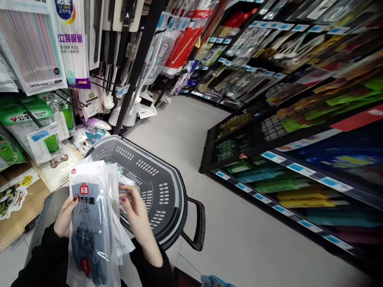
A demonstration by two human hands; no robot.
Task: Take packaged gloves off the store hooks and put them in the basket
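Both hands hold several clear-and-white plastic packets above a dark grey shopping basket. The front pack of gloves has blue-grey gloves inside and a red label near its top. My left hand grips its left edge, with the thumb on the front. My right hand is curled at the right edge of the white packets behind it; part of its fingers is hidden. Under them is the basket, with slotted holes in its bottom and a black handle at its right.
At left hang packs of drinking straws, green-and-white packs and a price tag. A wooden board stands low at left. Black shelving with blurred goods lines the right, beyond a grey floor aisle.
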